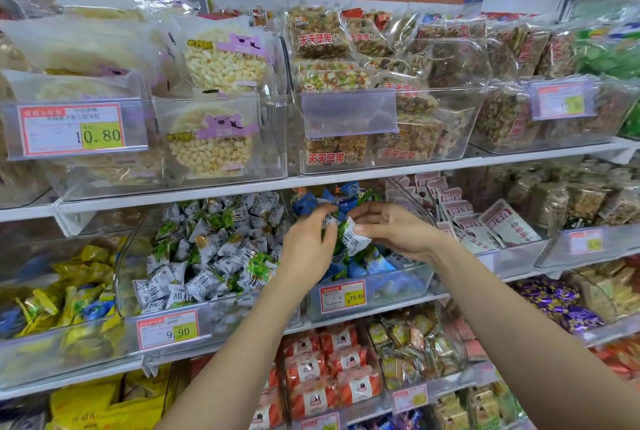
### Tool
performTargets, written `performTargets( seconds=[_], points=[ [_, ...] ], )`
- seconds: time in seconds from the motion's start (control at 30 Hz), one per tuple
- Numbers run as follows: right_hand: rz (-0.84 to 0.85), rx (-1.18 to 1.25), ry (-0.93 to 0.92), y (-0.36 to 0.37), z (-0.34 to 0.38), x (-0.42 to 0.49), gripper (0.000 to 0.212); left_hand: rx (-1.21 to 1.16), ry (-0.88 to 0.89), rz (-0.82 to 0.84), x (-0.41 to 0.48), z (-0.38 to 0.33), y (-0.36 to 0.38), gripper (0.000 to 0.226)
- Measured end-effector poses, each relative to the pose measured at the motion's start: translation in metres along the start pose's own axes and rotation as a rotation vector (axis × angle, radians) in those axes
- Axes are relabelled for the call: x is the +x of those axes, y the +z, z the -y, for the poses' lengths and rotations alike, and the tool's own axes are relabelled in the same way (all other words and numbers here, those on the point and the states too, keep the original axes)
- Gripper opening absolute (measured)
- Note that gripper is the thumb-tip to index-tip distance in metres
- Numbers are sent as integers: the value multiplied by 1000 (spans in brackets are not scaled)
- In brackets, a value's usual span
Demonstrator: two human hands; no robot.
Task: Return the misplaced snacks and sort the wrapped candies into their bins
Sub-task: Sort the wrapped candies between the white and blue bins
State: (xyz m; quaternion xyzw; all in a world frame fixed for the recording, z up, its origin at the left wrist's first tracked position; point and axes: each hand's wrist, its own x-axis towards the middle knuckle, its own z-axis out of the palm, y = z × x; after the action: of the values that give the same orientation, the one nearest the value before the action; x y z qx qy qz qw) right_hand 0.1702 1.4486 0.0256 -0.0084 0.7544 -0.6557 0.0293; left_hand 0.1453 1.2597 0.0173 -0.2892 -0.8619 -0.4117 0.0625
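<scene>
White-and-green candy [354, 237] is pinched between thumb and fingers of the right hand [391, 232], just above the blue-candy bin [398, 287]. Left hand [306, 246] curls close beside it; whether it grips a wrapper, I can't tell. Next door, the white-candy bin [225, 319] is heaped. Nut bars [322, 38] crowd the shelf [346, 180] above.

At mid-frame both hands reach over the clear bin [401, 286] of blue candies [306, 205], tagged 29.80. The right hand [393, 232] pinches a white-and-green wrapped candy [354, 238] between thumb and fingers. Just left of it, the left hand [306, 248] curls its fingers on another white wrapper [327, 221]. The neighbouring bin [126, 267] to the left, tagged 9.90, is heaped with matching white-and-green candies [207, 249].
</scene>
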Motion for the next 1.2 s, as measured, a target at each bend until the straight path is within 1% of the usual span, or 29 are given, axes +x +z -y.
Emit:
performTargets(
  seconds=[0.07, 0.13, 0.2, 0.23, 0.27, 0.3, 0.33, 0.37, 0.4, 0.43, 0.47, 0.53, 0.6, 0.63, 0.7, 0.77, 0.8, 0.83, 0.9, 0.97, 1.13, 1.2],
  points=[
    [-35, 60, -41, 7, 3, 0, 15, -100, -56, 71, -1, -3, 4, 49],
    [-61, 112, -71, 12, 6, -1, 16, -142, -64, 74, -3, -5, 3, 62],
    [-61, 207, -61, 11, 11, -2, 14, -173, -64, 29, -3, -6, -1, 58],
    [-65, 232, -53, 9, 12, -3, 12, -201, -74, 3, -2, -5, -2, 51],
    [-89, 207, -43, 5, 12, 0, 10, -223, -80, -26, -2, -3, -5, 44],
    [-143, 66, -33, 0, 11, 3, 8, -235, -82, -55, -2, -1, -7, 37],
    [-211, -199, -12, -7, 7, 10, 9, -243, -84, -82, -2, 1, -9, 31],
    [-258, -518, 28, -13, 1, 16, 16, -253, -89, -104, -2, 4, -11, 27],
    [-258, -792, 82, -14, -5, 21, 24, -265, -91, -122, -3, 6, -13, 23],
    [-205, -962, 146, -12, -10, 25, 30, -277, -91, -135, -3, 7, -14, 21],
    [-126, -1024, 182, -8, -15, 27, 33, -286, -86, -146, -3, 9, -15, 19],
    [13, -954, 186, 2, -16, 23, 32, -294, -71, -166, -4, 11, -16, 18],
    [60, -843, 166, 4, -8, 16, 28, -281, -51, -175, -2, 14, -15, 18],
    [27, -815, 139, 0, -6, 16, 24, -272, -41, -172, -1, 17, -15, 19],
    [-148, -834, 66, -10, -5, 23, 17, -286, -39, -157, 2, 21, -15, 21],
    [-330, -926, 43, -17, -8, 36, 19, -306, -37, -160, 4, 25, -15, 23],
    [-373, -974, 64, -18, -9, 42, 22, -304, -36, -168, 5, 27, -15, 23],
    [-359, -1041, 111, -17, -11, 47, 24, -305, -34, -174, 5, 27, -16, 22],
    [-227, -1189, 240, -15, -17, 57, 30, -303, -19, -180, 5, 28, -16, 21],
    [-180, -1233, 312, -13, -24, 63, 35, -301, -11, -177, 4, 27, -18, 20],
    [-200, -987, 334, -13, -31, 64, 32, -314, -11, -164, 4, 28, -19, 19],
    [-238, -870, 263, -14, -29, 57, 31, -292, -10, -159, 4, 28, -20, 20]
  ],
)
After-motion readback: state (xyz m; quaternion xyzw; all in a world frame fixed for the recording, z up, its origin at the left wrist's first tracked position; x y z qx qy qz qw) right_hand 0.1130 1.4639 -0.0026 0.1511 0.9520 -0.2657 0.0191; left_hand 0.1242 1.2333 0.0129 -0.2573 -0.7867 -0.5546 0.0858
